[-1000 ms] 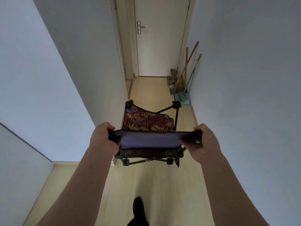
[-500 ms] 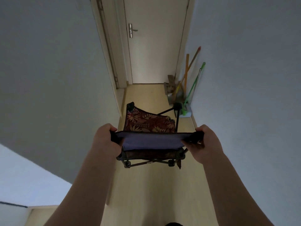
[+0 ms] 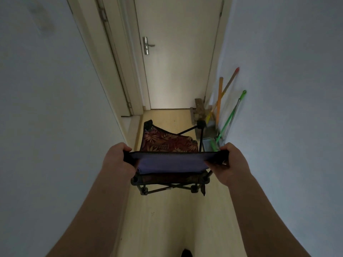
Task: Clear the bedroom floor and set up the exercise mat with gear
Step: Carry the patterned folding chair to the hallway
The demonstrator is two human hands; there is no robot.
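A small folding camp chair (image 3: 168, 143) with a dark red leaf-print seat, a purple back panel and a black frame hangs in the air in front of me, above the hallway floor. My left hand (image 3: 117, 161) grips the left top corner of the chair's back. My right hand (image 3: 233, 162) grips the right top corner. Both arms are stretched forward, with the chair's legs pointing away and down.
A narrow hallway with pale wood floor (image 3: 167, 219) runs ahead to a closed white door (image 3: 178, 52). A door frame (image 3: 115, 75) stands on the left. Brooms and a green mop (image 3: 230, 115) lean on the right wall with a dustpan (image 3: 209, 143).
I have walked forward down the hallway with the chair; the door and the brooms are closer. Both hands keep the same grip.
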